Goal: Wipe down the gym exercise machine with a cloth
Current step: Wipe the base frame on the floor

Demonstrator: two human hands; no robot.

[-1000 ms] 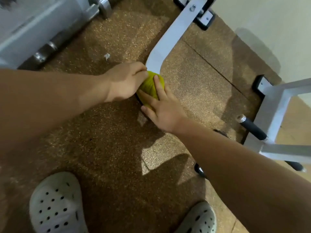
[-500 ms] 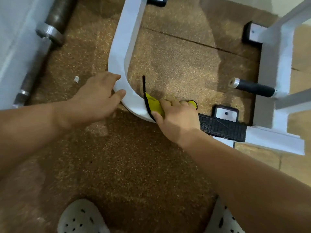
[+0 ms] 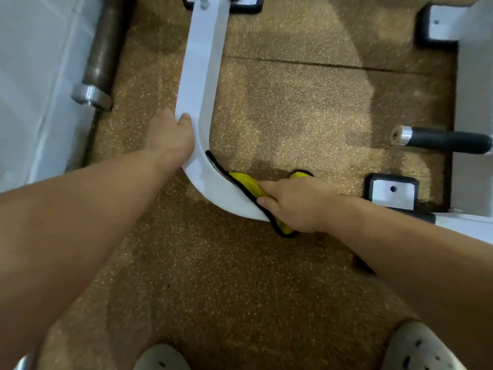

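The yellow cloth, edged in black, lies bunched on the inner side of the bend in the machine's curved white frame bar, with one end trailing along the bar's inner edge and another hanging below its lower edge. The right hand grips the cloth with curled fingers and presses it against the bar at the bend, the thumb on the near side of the fold. The left hand holds the outer edge of the same bar, just above the bend, with its thumb hooked onto the bar's top face; its other fingers are hidden behind the hand. The two hands are near each other, on opposite sides of the bend, and both bare forearms reach in from the bottom corners. The bar runs from the bend to a black foot at the top, and rests on a speckled brown rubber floor. To the right of the bend sits a white bracket on a black pad, and further right a black handle with a chrome tip juts from a white upright. Well to the left of the bar lies a dark steel rod with a silver collar, beside a pale panel. Below the bar, two white perforated shoes show at the bottom edge.
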